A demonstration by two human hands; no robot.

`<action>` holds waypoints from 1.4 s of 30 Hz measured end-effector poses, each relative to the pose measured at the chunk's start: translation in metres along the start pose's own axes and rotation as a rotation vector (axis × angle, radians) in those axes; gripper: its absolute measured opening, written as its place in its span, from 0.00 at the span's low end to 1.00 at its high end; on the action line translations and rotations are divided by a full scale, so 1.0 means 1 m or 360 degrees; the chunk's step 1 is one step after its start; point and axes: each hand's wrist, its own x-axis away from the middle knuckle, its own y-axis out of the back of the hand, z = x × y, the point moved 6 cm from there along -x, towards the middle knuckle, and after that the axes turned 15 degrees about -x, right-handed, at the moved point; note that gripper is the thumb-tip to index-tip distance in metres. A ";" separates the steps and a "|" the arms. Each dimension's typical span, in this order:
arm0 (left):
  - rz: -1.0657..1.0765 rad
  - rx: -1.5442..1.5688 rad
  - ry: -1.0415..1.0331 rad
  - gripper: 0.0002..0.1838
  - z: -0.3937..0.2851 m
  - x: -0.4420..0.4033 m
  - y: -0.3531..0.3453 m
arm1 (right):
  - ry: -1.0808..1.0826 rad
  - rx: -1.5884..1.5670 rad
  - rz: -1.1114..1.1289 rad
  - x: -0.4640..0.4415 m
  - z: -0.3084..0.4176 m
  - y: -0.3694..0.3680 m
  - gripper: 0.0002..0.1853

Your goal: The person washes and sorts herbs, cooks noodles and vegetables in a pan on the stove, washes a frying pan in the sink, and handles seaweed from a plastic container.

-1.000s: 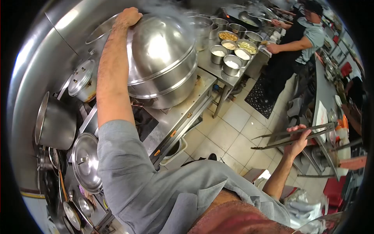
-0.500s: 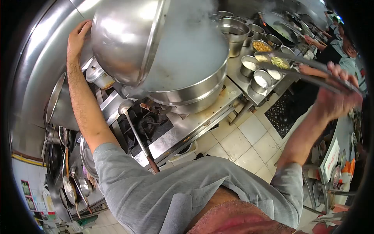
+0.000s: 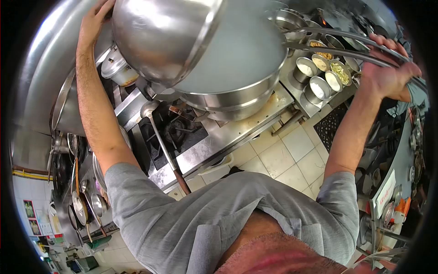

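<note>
A big domed steel lid [image 3: 159, 41] is tilted up on the left side of a large steel steamer pot [image 3: 232, 101]. My left hand [image 3: 96, 20] grips the lid at its outer side, its fingertips partly hidden behind the dome. Thick steam fills the pot's mouth and hides what is inside. Over at the right, my right hand [image 3: 385, 68] is closed around a pair of long metal tongs [image 3: 337, 51]. Their two arms stand apart and point left, with the tips at the steamer's right rim in the steam.
A long-handled ladle [image 3: 159, 141] lies across the burner [image 3: 175, 130] in front. Behind the left forearm stands a lidded pot [image 3: 117, 68]. Several small steel containers [image 3: 318, 89] of ingredients sit to the right. A rubber mat [image 3: 331, 125] lies on the tiled floor.
The tongs have swung left and forward, from over the ingredient containers to the steamer's rim. The lid, still in my left hand, appears slightly higher and further right in view.
</note>
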 end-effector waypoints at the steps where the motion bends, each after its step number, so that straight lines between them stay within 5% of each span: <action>1: 0.0005 -0.0001 -0.0142 0.23 -0.031 0.007 -0.007 | -0.0078 -0.0179 0.0171 -0.006 0.012 0.008 0.37; 4: 0.0114 -0.0654 -0.0067 0.24 -0.093 0.013 -0.028 | -0.0097 -0.0027 0.0338 0.005 0.051 0.016 0.38; 7: 0.0373 -0.0582 0.0027 0.23 -0.120 0.002 -0.077 | -0.0114 0.0258 0.0302 0.027 0.096 0.038 0.39; 10: 0.0592 -0.0693 -0.0668 0.24 -0.100 -0.049 -0.165 | -0.0229 0.0626 0.0073 0.064 0.156 0.063 0.32; 12: 0.0606 -0.0902 -0.0713 0.28 -0.104 -0.059 -0.225 | -0.0125 0.1266 -0.0036 0.090 0.213 0.085 0.29; 14: 0.0903 -0.0366 -0.0619 0.30 -0.103 -0.057 -0.254 | -0.0147 0.1846 -0.0213 0.124 0.271 0.100 0.26; 16: 0.0969 -0.0635 -0.0845 0.28 -0.098 -0.077 -0.279 | -0.0152 0.2080 -0.0342 0.164 0.344 0.088 0.23; 18: 0.1292 -0.0297 -0.0798 0.26 -0.077 -0.095 -0.295 | -0.0230 0.2230 -0.0594 0.215 0.425 0.068 0.22; 19: 0.1232 -0.0465 -0.1127 0.25 -0.062 -0.134 -0.335 | -0.0218 0.2226 -0.0815 0.251 0.467 0.054 0.22; 28: 0.0819 -0.0036 -0.1150 0.26 -0.213 0.026 -0.150 | 0.0017 0.2039 -0.2087 0.525 0.648 -0.096 0.23; 38: 0.1109 0.0443 -0.1213 0.27 -0.270 0.178 -0.038 | 0.0086 0.1585 -0.2099 0.694 0.695 -0.215 0.22; 42: 0.1174 0.0089 -0.1361 0.30 -0.302 0.225 -0.004 | 0.0045 0.1615 -0.2194 0.725 0.715 -0.248 0.22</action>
